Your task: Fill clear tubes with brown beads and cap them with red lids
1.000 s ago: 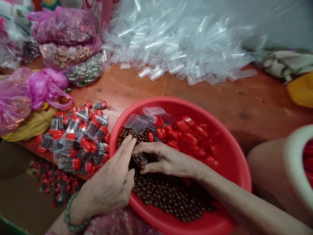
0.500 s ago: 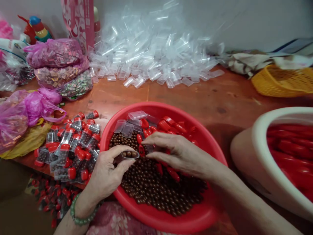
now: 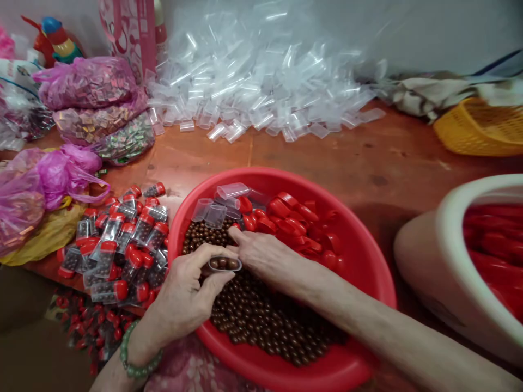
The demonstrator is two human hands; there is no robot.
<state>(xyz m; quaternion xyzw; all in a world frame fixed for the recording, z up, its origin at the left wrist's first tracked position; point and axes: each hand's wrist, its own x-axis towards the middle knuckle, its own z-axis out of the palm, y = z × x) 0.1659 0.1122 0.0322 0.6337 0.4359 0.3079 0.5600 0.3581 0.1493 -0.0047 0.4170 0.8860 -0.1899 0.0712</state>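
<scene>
My left hand [image 3: 186, 283] grips a small clear plastic container [image 3: 235, 265] with its oval mouth facing me, and brown balls show inside it. Close beside that mouth, my right hand [image 3: 253, 250] reaches down into the red basin [image 3: 281, 175]; its fingertips are hidden, so whether it holds anything does not show. Glossy brown balls [image 3: 278, 326] cover the basin's bottom. Red caps [image 3: 298, 223] are heaped at its far right, and several empty clear containers [image 3: 215, 216] lie at its far left.
Filled containers with red caps [image 3: 118, 245] are piled left of the basin, more lower down. A mound of clear containers [image 3: 261, 92] lies along the wall. Pink bags [image 3: 90, 87] stand at left. A white tub [image 3: 445, 239] of red pieces and a yellow basket [image 3: 478, 130] are at right.
My right hand has moved down and left into the brown balls, its fingers now out of sight. My left hand, still holding the container, has shifted slightly right.
</scene>
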